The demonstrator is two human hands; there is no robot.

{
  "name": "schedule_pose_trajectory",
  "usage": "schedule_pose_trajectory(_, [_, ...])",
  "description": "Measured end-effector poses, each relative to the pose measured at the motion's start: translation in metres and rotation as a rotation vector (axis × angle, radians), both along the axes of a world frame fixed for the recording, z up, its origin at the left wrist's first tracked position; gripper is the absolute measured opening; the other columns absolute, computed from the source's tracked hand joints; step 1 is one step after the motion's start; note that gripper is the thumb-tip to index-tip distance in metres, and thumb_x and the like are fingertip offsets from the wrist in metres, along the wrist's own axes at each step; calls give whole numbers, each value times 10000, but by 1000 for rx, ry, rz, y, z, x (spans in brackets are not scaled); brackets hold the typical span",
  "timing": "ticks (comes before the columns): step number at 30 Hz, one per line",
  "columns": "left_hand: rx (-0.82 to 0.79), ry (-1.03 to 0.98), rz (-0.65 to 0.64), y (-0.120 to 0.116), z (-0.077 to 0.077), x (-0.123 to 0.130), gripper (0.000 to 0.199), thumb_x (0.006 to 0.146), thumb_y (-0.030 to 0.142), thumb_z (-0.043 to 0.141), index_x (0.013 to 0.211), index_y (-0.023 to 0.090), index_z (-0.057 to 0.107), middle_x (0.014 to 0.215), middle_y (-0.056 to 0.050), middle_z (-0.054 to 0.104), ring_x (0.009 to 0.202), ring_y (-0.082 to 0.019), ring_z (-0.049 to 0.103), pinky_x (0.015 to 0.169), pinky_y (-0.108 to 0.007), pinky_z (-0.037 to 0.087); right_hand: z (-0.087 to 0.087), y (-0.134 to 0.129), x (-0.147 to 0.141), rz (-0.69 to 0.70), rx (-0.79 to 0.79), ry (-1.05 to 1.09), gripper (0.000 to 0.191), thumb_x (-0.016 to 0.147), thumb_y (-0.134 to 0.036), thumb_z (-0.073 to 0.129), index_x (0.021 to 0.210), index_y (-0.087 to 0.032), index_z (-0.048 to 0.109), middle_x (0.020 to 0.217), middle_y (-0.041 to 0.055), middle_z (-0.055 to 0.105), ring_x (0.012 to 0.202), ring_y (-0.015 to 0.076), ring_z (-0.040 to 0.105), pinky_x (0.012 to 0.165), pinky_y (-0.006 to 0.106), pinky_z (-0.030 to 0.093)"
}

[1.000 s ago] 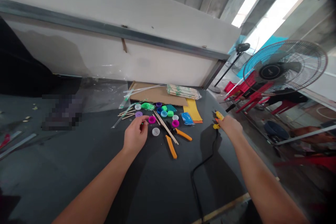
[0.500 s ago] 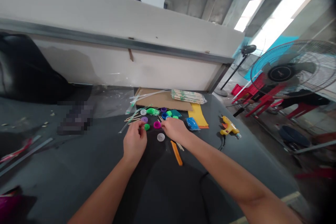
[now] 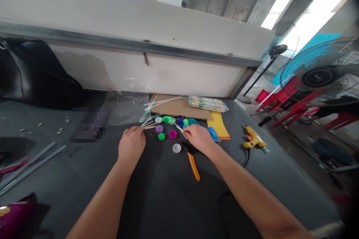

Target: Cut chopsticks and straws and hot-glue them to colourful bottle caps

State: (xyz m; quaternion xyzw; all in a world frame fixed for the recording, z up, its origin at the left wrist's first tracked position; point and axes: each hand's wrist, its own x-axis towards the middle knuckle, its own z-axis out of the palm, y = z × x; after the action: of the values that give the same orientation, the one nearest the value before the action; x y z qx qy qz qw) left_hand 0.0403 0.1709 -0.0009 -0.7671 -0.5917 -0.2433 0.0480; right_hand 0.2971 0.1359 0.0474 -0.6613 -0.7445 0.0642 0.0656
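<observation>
Currently: left hand (image 3: 131,143) and right hand (image 3: 199,138) apart, both low over a dark work table (image 3: 70,183). Left fingertips (image 3: 139,129) at the ends of thin wooden sticks (image 3: 148,127) lying flat; grip or mere contact impossible to tell. Right fingers (image 3: 189,129) just beside or touching a separate wooden stick (image 3: 181,130), angled across the pile; again, no clear grip.

Between the hands, loose plastic bottle caps: magenta cap (image 3: 173,134), purple cap (image 3: 159,129), green cap (image 3: 161,136), white cap (image 3: 176,148), dark blue cap (image 3: 181,123). Directly below the right hand, orange-handled pliers (image 3: 193,166), black head close to the fingers' shadow. Just past the caps, a lump of green modelling clay (image 3: 168,120), a blue packet (image 3: 212,134) beside the right hand, and a yellow paper strip (image 3: 218,125). At the far edge, a cardboard sheet (image 3: 178,106) under a wrapped bundle of chopsticks (image 3: 208,103). Well right of the hands, a yellow hot glue gun (image 3: 254,139) lying on the table, black cord (image 3: 246,158) trailing toward the person. Beyond the table, a standing fan (image 3: 316,76) and red plastic chairs (image 3: 291,106).
</observation>
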Motion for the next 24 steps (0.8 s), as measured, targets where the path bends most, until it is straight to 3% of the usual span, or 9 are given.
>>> schedule_pose_trajectory(4, [-38, 92, -33, 10, 4, 4, 293, 844, 167, 427, 992, 154, 680, 1062, -135, 682, 971, -280, 614, 899, -394, 431, 3, -8, 3, 8, 76, 108, 217, 917, -288, 488, 955, -233, 694, 916, 43, 674, 819, 173, 622, 670, 248, 383])
schedule_pose_trajectory(8, [-212, 192, -35, 32, 12, 10, 278, 855, 302, 472, 997, 167, 669, 1075, -155, 669, 1055, -295, 590, 915, -396, 419, 10, -13, 9, 26, 138, 195, 197, 910, -264, 495, 904, -233, 690, 888, 29, 664, 789, 160, 611, 646, 242, 363])
schedule_pose_trajectory(13, [-451, 221, 3, 55, 26, 11, 258, 797, 375, 520, 808, 183, 691, 868, -142, 711, 830, -278, 661, 726, -350, 474, 22, -18, 16, 39, 202, 264, 181, 895, -221, 504, 868, -222, 683, 867, 19, 663, 783, 157, 605, 635, 240, 349])
schedule_pose_trajectory(16, [-481, 252, -18, 54, 31, 14, 221, 769, 327, 523, 732, 181, 685, 787, -138, 712, 755, -269, 670, 663, -331, 472, 28, -20, 16, 63, 220, 297, 188, 900, -220, 496, 856, -215, 679, 857, 22, 659, 776, 152, 600, 640, 239, 350])
schedule_pose_trajectory(21, [-407, 275, -36, 39, 30, 23, 176, 747, 203, 510, 789, 165, 677, 908, -185, 705, 925, -310, 655, 768, -379, 471, 30, -23, 11, 99, 230, 299, 202, 913, -253, 488, 842, -214, 673, 833, 24, 650, 758, 149, 586, 629, 240, 347])
schedule_pose_trajectory(24, [-398, 242, -36, 37, 29, 20, 158, 740, 192, 512, 773, 158, 663, 891, -187, 701, 933, -311, 649, 764, -374, 469, 28, -23, 10, 117, 234, 321, 187, 904, -236, 497, 847, -211, 673, 838, 25, 650, 765, 150, 589, 646, 241, 362])
